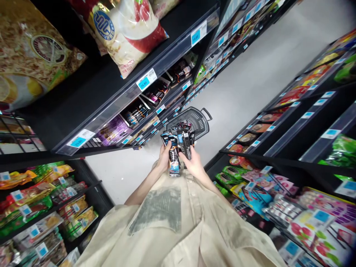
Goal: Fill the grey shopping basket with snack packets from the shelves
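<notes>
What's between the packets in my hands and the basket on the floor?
Nothing: in the head view the packets overlap the basket directly, with only bare floor around it.

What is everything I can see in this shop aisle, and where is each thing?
Snack packets: a handful, black with blue and white print, held upright in both hands.
Shopping basket: one, dark grey, on the floor ahead, with more packets inside.
Large bags: two clearly in view, white-red and golden brown, on the top shelf at left.
Price tags: many, blue and white, along the shelf edges on both sides.
Shelves: black, lining both sides of the aisle, filled with colourful packets.
Floor: pale grey, running down the middle.
Shirt: one, cream, worn by the person.
Left hand: grips the packets from the left.
Right hand: grips them from the right.
</notes>
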The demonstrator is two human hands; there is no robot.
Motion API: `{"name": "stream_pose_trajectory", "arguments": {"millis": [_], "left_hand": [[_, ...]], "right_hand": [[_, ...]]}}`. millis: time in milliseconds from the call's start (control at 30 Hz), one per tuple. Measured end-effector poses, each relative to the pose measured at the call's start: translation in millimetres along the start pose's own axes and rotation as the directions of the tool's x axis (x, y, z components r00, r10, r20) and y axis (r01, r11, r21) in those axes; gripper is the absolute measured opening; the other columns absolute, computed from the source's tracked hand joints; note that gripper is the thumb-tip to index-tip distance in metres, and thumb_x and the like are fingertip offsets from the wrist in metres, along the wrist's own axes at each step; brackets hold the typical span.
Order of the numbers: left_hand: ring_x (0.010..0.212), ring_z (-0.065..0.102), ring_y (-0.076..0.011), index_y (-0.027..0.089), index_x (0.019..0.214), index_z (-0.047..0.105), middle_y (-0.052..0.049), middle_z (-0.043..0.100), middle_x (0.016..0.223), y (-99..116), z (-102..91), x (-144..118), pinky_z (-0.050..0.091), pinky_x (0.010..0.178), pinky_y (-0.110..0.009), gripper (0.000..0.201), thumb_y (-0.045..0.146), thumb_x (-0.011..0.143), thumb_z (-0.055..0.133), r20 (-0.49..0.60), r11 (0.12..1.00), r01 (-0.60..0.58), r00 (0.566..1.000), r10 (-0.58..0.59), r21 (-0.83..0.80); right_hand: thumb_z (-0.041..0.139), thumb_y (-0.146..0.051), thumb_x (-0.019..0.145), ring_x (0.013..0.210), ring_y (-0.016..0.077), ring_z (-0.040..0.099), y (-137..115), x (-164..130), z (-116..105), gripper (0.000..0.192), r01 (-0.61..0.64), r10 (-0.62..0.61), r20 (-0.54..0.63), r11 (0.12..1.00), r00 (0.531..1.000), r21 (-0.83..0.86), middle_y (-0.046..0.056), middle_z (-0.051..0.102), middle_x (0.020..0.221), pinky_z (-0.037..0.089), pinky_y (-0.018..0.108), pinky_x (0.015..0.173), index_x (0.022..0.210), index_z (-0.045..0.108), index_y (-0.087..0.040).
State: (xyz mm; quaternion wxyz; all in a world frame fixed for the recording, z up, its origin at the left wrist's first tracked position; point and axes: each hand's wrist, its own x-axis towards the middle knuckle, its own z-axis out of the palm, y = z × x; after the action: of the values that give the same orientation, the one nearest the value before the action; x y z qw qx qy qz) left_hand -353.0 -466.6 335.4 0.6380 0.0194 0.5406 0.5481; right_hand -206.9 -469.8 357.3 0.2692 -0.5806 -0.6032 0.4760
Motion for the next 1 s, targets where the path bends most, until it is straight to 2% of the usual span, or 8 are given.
{"name": "stream_pose_trajectory", "arguments": {"millis": [167,300,367,533,667,767,867,1000], "left_hand": [[0.094,0.073,-0.0208,0.02,0.107,0.066,-0.004,0.076,0.103,-7,-1.6,0,0.056,0.089,-0.032,0.064,0.057,0.064,0.094,-0.079,0.993,-0.119,0.99,0.12,0.013],[0.085,0.069,-0.0185,0.02,0.102,0.062,-0.002,0.074,0.095,-6,-2.0,-7,0.054,0.082,-0.03,0.069,0.038,0.049,0.102,0.018,0.977,-0.18,0.984,0.179,0.119],[0.086,0.069,-0.0192,0.02,0.103,0.062,-0.003,0.074,0.097,-5,-1.7,-10,0.054,0.084,-0.032,0.067,0.033,0.051,0.102,0.044,0.968,-0.19,0.982,0.185,0.163],[0.1,0.071,-0.0224,0.024,0.106,0.065,-0.005,0.075,0.108,-11,-6.8,-10,0.056,0.094,-0.035,0.058,0.055,0.066,0.094,-0.019,0.978,-0.168,0.985,0.171,0.125],[0.114,0.071,-0.0241,0.029,0.108,0.065,-0.004,0.074,0.119,-16,-10.6,-8,0.056,0.102,-0.037,0.061,0.07,0.069,0.088,-0.031,0.99,-0.126,0.991,0.128,0.055],[0.117,0.071,-0.0253,0.028,0.111,0.065,-0.005,0.074,0.123,-12,-8.1,-10,0.056,0.103,-0.038,0.062,0.064,0.068,0.091,-0.012,0.993,-0.114,0.993,0.114,0.017],[0.11,0.074,-0.0251,0.025,0.118,0.063,-0.005,0.076,0.117,-3,-4.6,-12,0.057,0.1,-0.039,0.062,0.055,0.072,0.091,-0.024,0.997,-0.073,0.997,0.072,-0.036],[0.098,0.077,-0.0263,0.017,0.117,0.064,-0.007,0.078,0.104,7,-4.6,-8,0.059,0.095,-0.039,0.062,0.055,0.074,0.086,-0.049,0.995,-0.018,0.999,0.013,-0.102]], "right_hand": [[0.058,-0.048,0.101,0.109,0.0308,0.07,5,-5,5,0.039,0.101,-0.098,0.025,0.978,0.995,-0.184,0.013,0.073,0.12,0.057,0.044,0.096,0.131,0.062,-0.023],[0.047,-0.044,0.107,0.11,0.0336,0.07,-1,-5,6,0.042,0.141,-0.149,0.004,0.923,0.989,-0.359,0.017,0.067,0.131,0.059,0.045,0.091,0.14,0.061,-0.022],[0.046,-0.044,0.107,0.103,0.0337,0.071,-8,-6,2,0.046,0.169,-0.166,0.046,0.88,0.985,-0.445,0.018,0.063,0.135,0.06,0.044,0.084,0.147,0.058,-0.023],[0.048,-0.045,0.106,0.101,0.0334,0.068,-31,-12,-7,0.056,0.225,-0.2,0.106,0.805,0.974,-0.549,0.016,0.058,0.126,0.059,0.047,0.086,0.16,0.049,-0.03],[0.04,-0.038,0.108,0.104,0.0341,0.064,-40,-11,-8,0.055,0.236,-0.192,0.138,0.809,0.972,-0.538,0.014,0.055,0.116,0.058,0.049,0.088,0.163,0.045,-0.034],[0.037,-0.036,0.108,0.11,0.035,0.063,-41,-8,-6,0.055,0.253,-0.192,0.171,0.83,0.966,-0.498,0.015,0.054,0.118,0.058,0.05,0.093,0.162,0.046,-0.032],[0.038,-0.035,0.109,0.121,0.0347,0.06,-41,-7,-7,0.052,0.256,-0.188,0.198,0.874,0.962,-0.413,0.016,0.054,0.126,0.055,0.051,0.103,0.158,0.052,-0.029],[0.046,-0.036,0.107,0.132,0.0289,0.059,-32,-7,-5,0.046,0.214,-0.177,0.207,0.962,0.962,-0.171,0.012,0.058,0.14,0.049,0.046,0.113,0.152,0.055,-0.03]]}}
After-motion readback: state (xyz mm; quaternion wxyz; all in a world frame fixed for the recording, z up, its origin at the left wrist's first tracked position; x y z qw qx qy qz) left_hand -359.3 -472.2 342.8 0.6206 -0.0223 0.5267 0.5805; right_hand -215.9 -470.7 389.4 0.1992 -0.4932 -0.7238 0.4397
